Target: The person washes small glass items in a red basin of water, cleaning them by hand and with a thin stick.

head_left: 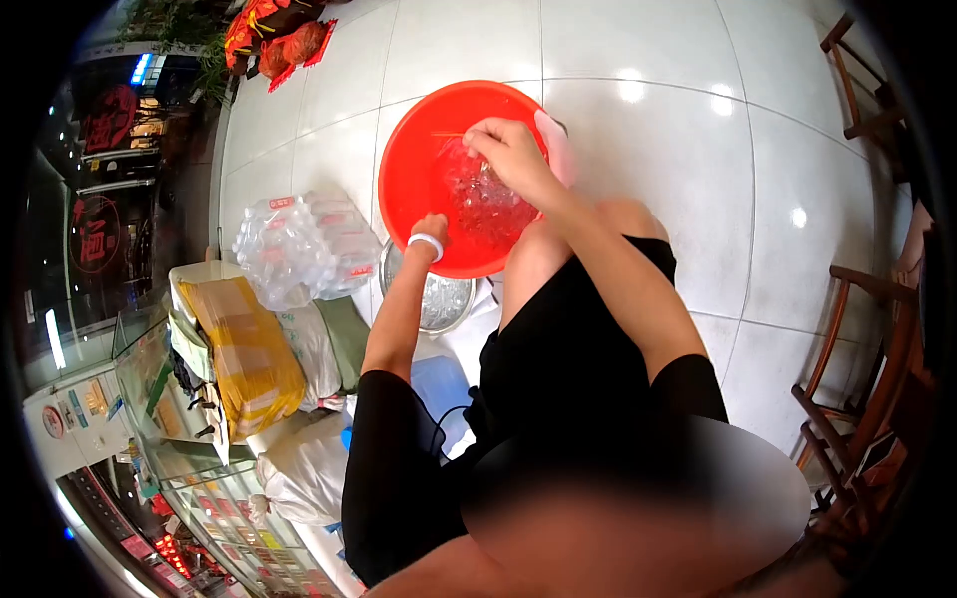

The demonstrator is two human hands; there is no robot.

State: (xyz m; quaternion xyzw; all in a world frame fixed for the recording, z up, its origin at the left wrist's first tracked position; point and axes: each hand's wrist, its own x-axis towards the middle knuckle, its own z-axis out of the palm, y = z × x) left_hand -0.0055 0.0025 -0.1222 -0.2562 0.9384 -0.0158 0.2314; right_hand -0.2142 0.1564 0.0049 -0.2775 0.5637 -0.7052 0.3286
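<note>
A large red basin [404, 149] stands on the tiled floor in front of my knees. Inside it lies a heap of clear, glossy small pieces [488, 204], too small to identify. Above the heap my right hand [503, 151] is closed in a pinch; a thin orange stick [448, 134] extends left from its fingertips. My left hand [432, 229], with a white band on the wrist, is at the basin's lower left edge, fingers curled; what they hold is hidden. A round metal bowl [446, 302] of clear pieces sits partly under the basin.
Left of the basin are shrink-wrapped plastic bottles [304, 244]. Nearer me stand a yellow-taped box [239, 349], sacks [309, 468] and a glass display case [224, 513]. Wooden chairs [837, 289] line the right side. Something pink [554, 148] touches the basin's right rim.
</note>
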